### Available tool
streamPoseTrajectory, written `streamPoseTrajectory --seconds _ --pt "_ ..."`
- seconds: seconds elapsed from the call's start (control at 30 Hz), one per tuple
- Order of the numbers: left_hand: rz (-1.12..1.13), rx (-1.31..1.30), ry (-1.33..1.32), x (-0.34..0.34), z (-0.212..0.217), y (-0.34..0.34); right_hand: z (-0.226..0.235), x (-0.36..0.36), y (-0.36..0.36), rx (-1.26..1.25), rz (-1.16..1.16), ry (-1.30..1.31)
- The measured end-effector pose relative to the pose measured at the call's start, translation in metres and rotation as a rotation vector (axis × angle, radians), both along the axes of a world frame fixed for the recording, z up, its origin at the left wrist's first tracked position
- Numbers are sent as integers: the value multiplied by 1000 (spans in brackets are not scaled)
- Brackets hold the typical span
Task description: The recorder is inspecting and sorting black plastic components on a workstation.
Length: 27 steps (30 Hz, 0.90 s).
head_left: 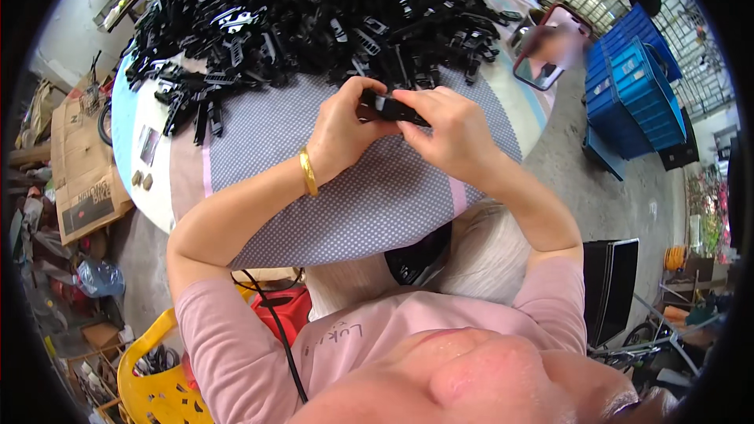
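Observation:
Between my two hands is a small black plastic part (389, 107), held above the cloth-covered table near the pile. My left hand (344, 127) curls around its left end, with thumb and forefinger closed on it. The fingers and thumb of my right hand (446, 127) pinch its right end. Part of the piece is hidden by my fingers, so its full shape does not show. Just beyond my hands a big heap of black plastic parts (290, 23) covers the far half of the table. Several of them spill toward the left side.
The round table wears a grey dotted cloth (314, 212). A phone (550, 51) lies at its right edge. Blue crates (632, 94) are stacked on the floor to the right. On the left are cardboard (86, 165) and a yellow chair (157, 377). A dark cable (283, 338) hangs beside me.

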<state>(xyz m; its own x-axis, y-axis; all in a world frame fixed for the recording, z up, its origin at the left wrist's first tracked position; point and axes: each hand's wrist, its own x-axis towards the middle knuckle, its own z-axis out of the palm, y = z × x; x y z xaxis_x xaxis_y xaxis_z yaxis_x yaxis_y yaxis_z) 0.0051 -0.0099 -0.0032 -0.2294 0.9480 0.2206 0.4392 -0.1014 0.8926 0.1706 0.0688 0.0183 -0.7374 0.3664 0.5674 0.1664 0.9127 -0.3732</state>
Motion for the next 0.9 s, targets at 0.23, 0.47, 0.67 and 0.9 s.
streamPoseTrajectory --seconds 0.23,0.47,0.67,0.9 --pt "58 -12 42 0 5 -1 -3 2 -6 18 -5 2" --pt "-119 87 -400 1 -5 3 -7 1 5 70 -35 33" --pt "-67 3 -231 -3 -3 4 -15 -1 -1 150 -33 12" --pt "-64 -113 -240 -9 1 4 -20 -4 1 270 -25 -3"
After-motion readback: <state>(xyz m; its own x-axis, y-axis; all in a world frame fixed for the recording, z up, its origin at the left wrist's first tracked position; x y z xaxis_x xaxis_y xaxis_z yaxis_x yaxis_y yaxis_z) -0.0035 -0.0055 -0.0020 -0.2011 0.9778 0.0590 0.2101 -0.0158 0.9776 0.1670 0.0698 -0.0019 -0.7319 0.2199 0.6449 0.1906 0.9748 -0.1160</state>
